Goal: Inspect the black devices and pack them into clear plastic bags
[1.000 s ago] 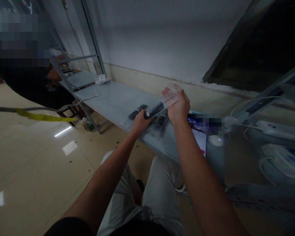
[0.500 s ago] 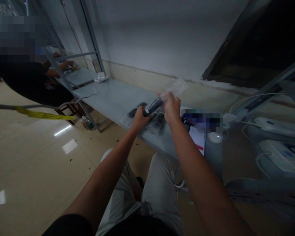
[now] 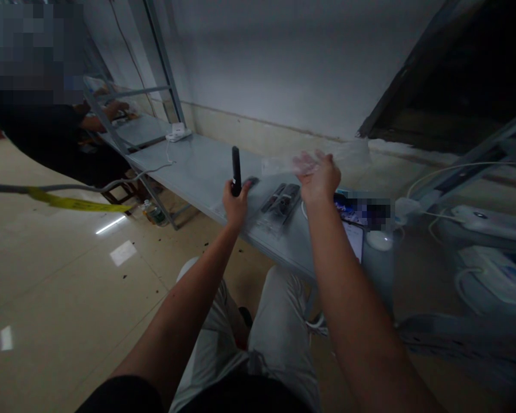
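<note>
My left hand (image 3: 235, 201) grips a slim black remote-like stick (image 3: 236, 168) by its lower end and holds it upright above the grey table (image 3: 198, 169). My right hand (image 3: 319, 179) is raised to the right of it and holds a clear plastic bag (image 3: 279, 166) that stretches leftward toward the stick. The stick is outside the bag. Below and between my hands, several more black sticks (image 3: 281, 199) lie on clear bags on the table.
A white power strip (image 3: 178, 133) with its cable lies farther up the table. Another person in a dark top (image 3: 47, 135) works at the far left end. White devices and cables (image 3: 477, 229) crowd the right side. A yellow-taped cable (image 3: 69, 201) crosses at left.
My left hand pulled the black stick out of the clear bag and tipped it upright. My right hand moved right and up with the emptied bag.
</note>
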Demonstrator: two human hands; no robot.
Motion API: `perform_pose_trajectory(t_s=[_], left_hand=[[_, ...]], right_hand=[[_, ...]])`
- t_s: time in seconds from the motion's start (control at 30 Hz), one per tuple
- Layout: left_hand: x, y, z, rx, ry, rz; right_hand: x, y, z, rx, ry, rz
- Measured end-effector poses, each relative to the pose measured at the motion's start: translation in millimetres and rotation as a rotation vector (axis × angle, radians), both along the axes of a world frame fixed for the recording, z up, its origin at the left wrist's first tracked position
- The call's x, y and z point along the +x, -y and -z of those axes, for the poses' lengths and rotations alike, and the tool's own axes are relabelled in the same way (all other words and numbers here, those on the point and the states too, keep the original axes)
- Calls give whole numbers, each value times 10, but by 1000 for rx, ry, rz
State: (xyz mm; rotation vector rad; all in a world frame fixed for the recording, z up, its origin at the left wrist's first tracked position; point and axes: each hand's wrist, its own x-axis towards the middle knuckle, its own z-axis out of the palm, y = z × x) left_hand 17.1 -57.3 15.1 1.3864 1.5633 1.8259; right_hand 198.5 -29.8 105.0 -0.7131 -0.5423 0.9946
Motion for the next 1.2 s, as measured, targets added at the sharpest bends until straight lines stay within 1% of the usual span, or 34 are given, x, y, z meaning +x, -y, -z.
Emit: perform_pose_trajectory(t_s=[0.1, 0.23, 0.33, 0.43, 0.5, 0.63, 0.73, 0.8, 0.93, 1.1, 1.2], left_hand=[[18, 10, 7, 73, -111, 56], [64, 13, 34, 131, -318, 138], [74, 1, 62, 113, -384, 156], [74, -18, 83, 96, -397, 156], [73, -28, 87, 86, -387, 149], [74, -32, 76, 57, -349, 156], [74, -24, 66, 43, -357, 191], [76, -15, 60, 31, -377, 218], [85, -10, 60, -16, -388, 246], [84, -35, 92, -23, -345, 247], [82, -47, 101, -32, -331, 255]], right_hand=[[-72, 60, 98, -44, 15, 5], [-154, 188, 218, -113, -28, -143], [-180, 257, 296, -142, -76, -204], [-184, 294, 341, -159, -89, -225], [-176, 305, 347, -180, -72, -209], [-126, 285, 322, -229, -1, -103], [-78, 250, 293, -227, 35, -43], [-62, 238, 278, -216, 50, -66], [-91, 260, 294, -177, 68, -184], [-178, 300, 412, -100, 167, -242], [-213, 298, 478, -105, 175, -255]])
